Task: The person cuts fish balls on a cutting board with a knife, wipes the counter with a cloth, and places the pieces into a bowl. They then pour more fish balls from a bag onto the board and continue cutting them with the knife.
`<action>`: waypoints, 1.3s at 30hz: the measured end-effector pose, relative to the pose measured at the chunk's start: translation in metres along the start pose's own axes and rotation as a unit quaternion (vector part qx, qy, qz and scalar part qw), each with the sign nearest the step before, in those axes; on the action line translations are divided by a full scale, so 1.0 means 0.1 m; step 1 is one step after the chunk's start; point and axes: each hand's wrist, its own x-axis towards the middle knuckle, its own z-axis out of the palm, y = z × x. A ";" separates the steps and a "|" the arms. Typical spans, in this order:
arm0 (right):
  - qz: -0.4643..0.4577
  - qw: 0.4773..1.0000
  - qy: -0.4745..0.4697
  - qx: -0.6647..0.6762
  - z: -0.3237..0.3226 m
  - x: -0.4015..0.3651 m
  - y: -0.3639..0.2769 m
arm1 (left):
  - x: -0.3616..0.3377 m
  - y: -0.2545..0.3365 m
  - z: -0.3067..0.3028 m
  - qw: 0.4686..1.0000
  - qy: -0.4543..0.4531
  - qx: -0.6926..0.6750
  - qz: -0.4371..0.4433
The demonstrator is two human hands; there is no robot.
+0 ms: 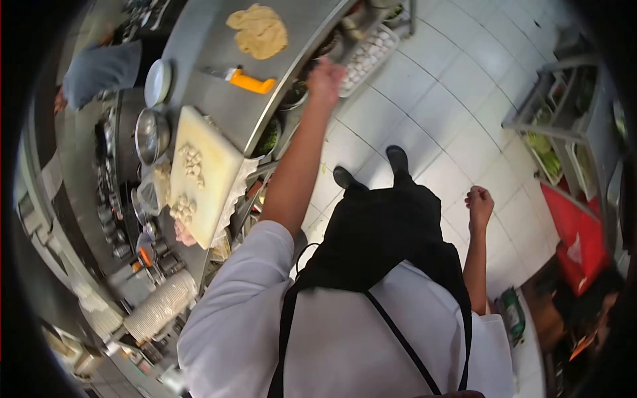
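Note:
My left hand (325, 79) reaches out to the edge of the steel counter (312, 23), next to the food tubs (292, 96) set under that edge. Its fingers look curled, and whether they hold anything is unclear. My right hand (479, 205) hangs beside my black apron as a closed fist with nothing seen in it. On the counter lie an orange-handled knife (249, 81), a tan sheet of dough (259, 30) and a white cutting board (212, 199) with chopped pale pieces.
A tray of white round items (368, 56) sits past my left hand. Metal bowls (152, 136) and a stack of white cups (162, 302) are at the left. Another person in grey (103, 69) stands at the far left. A shelf rack (564, 113) and a red bin (577, 239) stand on the right of the white tiled floor.

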 end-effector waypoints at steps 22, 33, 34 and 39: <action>-0.787 0.507 -0.202 -0.286 4.67 -1.54 -2.97 | -3.78 1.41 -2.70 0.792 0.364 0.308 0.382; -0.637 0.631 -0.186 -0.401 5.23 -1.86 -2.97 | -3.31 2.06 -3.62 0.710 0.289 0.462 0.445; -0.649 0.633 -0.193 -0.375 5.16 -1.91 -2.91 | -3.18 2.08 -3.58 0.696 0.300 0.464 0.458; -0.605 0.696 -0.234 -0.307 4.63 -2.49 -2.55 | -2.60 2.39 -3.40 0.684 0.317 0.486 0.442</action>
